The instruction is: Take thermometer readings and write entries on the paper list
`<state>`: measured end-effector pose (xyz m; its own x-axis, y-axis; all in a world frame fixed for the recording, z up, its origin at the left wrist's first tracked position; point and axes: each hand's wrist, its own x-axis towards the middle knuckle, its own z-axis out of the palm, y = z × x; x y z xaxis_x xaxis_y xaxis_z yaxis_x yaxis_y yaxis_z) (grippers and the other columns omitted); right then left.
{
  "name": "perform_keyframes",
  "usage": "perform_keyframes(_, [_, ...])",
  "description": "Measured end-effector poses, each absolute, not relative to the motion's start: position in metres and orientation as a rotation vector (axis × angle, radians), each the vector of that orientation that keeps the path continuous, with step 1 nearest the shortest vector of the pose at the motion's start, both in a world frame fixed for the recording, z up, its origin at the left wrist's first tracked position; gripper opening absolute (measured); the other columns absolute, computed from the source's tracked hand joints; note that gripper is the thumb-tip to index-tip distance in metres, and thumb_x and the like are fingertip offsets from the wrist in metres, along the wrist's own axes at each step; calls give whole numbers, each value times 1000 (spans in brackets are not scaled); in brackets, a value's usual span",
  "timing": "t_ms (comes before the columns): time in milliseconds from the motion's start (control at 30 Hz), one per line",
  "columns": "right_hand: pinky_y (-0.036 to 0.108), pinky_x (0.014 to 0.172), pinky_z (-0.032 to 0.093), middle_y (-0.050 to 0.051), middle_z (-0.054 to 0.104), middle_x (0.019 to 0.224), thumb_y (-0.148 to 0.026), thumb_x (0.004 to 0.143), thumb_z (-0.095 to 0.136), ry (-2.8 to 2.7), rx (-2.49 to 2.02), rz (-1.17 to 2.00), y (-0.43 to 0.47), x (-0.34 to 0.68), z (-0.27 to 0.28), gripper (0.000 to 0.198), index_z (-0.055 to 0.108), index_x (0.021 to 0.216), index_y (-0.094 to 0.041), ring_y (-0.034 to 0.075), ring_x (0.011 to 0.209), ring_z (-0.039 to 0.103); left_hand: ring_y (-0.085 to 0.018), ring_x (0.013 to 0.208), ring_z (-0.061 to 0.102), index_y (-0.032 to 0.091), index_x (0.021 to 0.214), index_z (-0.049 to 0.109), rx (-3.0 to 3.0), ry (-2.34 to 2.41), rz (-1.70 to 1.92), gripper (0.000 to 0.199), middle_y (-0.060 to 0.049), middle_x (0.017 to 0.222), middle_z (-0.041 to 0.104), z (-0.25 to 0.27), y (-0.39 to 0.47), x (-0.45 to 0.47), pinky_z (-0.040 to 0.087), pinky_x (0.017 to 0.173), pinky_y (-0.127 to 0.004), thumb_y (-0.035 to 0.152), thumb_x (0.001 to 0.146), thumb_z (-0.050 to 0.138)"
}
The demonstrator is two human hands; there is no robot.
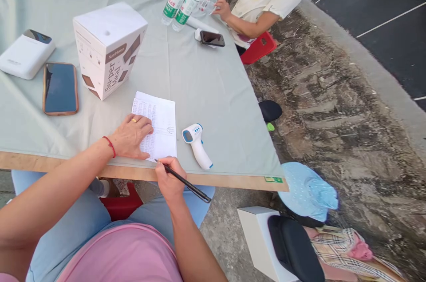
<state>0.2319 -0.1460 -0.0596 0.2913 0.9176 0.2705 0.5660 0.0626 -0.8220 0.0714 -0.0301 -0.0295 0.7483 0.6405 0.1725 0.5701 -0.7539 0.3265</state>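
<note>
The left hand [130, 136] lies flat, fingers spread, pinning the printed list [159, 124] at the table [213, 91] edge so it cannot shift. The right hand [169, 177], fingers clamped on a black pen [183, 181], sets its tip at the sheet's bottom edge. An infrared thermometer [197, 145] lies just beside.

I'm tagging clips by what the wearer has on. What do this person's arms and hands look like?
Both forearms are bare, no sleeves in view. The left hand has a gold ring on one finger and a thin red cord bracelet around the wrist. The right hand shows no ring, watch or band.
</note>
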Motion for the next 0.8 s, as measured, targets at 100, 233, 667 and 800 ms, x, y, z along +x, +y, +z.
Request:
perform_keyframes(100, [26, 51, 43, -4, 57, 55, -27, 75, 52, -1388, -1624, 464, -146, 231, -59, 11, 56, 66, -22, 14, 51, 51, -32, 110, 51, 16, 103, 56, 2691, 948, 403, 53, -14, 118, 58, -29, -30, 71, 32, 100, -46, 48, 63, 70])
perform_keyframes(233, [26, 52, 44, -4, 57, 55, -27, 75, 52, -1382, -1630, 458, -146, 230, -60, 10, 56, 68, -22, 14, 52, 52, -32, 110, 51, 16, 103, 56, 2692, 948, 395, 53, -15, 118, 58, -29, -30, 71, 32, 100, -46, 47, 63, 70])
perform_keyframes(667, [26, 54, 46, -3, 58, 61, -27, 81, 53, -1357, -1594, 338, -149, 234, -65, 9, 57, 74, -21, 13, 55, 53, -32, 109, 51, 16, 104, 56, 2682, 926, 384, 53, -15, 119, 58, -29, -29, 70, 32, 100, -47, 47, 62, 69])
perform_keyframes(800, [31, 70, 52, 4, 66, 86, -29, 88, 52, -1375, -1572, 273, -142, 244, -62, 14, 61, 95, -21, 17, 77, 62, -32, 109, 52, 18, 104, 55, 2662, 886, 409, 51, -13, 116, 58, -25, -26, 67, 35, 99, -47, 43, 62, 69])
